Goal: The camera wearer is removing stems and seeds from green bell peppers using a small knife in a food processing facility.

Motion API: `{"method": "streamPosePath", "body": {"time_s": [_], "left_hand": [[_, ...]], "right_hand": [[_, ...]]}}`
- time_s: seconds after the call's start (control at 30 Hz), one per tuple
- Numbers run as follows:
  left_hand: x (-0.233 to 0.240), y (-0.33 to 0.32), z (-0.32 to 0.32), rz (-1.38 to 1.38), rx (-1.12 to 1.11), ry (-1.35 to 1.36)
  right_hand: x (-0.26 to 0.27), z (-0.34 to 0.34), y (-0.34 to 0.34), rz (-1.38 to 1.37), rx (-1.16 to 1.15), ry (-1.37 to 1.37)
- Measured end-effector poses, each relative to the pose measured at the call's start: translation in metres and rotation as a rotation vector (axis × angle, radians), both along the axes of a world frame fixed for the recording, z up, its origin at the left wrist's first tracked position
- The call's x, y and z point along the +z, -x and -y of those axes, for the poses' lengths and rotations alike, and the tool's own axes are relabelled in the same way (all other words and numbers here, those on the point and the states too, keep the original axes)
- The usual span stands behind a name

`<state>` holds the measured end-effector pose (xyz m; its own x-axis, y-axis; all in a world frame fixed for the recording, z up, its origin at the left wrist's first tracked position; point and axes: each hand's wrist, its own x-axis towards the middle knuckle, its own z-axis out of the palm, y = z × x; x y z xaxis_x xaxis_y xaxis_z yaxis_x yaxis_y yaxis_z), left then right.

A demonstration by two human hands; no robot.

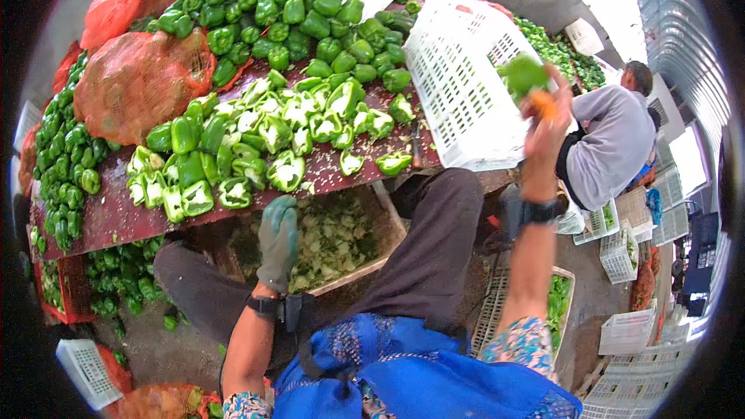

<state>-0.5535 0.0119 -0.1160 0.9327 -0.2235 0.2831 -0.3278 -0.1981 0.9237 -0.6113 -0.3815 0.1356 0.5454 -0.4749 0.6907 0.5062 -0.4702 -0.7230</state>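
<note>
My right hand [547, 119], ungloved, is raised beside a white plastic crate [465, 84] on the dark red table [107, 209]. It holds a blurred green bell pepper piece [522, 75] over the crate's opening; something orange shows at the fingers. My left hand [278, 244], in a grey-green glove, hangs just below the table edge with its fingers together. No object shows in it, but the palm side is hidden. Cut bell pepper halves [286, 170] lie above it on the table, with whole green peppers [294, 10] heaped behind. What looks like a knife [415, 142] lies left of the crate.
Below the table edge stands a bin of pepper cores and scraps [334, 233]. Red mesh sacks [142, 84] lie on the table's left. Another person [611, 139] sits at right, near stacked crates [627, 331]. A crate with green peppers [559, 302] stands by my right arm.
</note>
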Motion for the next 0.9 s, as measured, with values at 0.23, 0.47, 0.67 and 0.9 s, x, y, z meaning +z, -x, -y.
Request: {"method": "streamPosePath", "body": {"time_s": [0.23,0.47,0.67,0.9], "left_hand": [[-0.003,0.000,0.005,-0.126,-0.079,0.137],[-0.009,-0.002,-0.001,-0.219,-0.010,-0.027],[-0.018,-0.006,0.004,-0.186,-0.028,-0.003],[0.009,-0.002,0.020,-0.877,-0.326,0.775]], "right_hand": [[-0.064,0.008,-0.054,-0.619,-0.332,0.713],[-0.214,-0.049,-0.056,-1.002,-0.028,1.054],[-0.248,-0.039,-0.071,-0.874,0.045,0.917],[-0.194,-0.175,-0.053,-0.543,0.247,0.747]]}}
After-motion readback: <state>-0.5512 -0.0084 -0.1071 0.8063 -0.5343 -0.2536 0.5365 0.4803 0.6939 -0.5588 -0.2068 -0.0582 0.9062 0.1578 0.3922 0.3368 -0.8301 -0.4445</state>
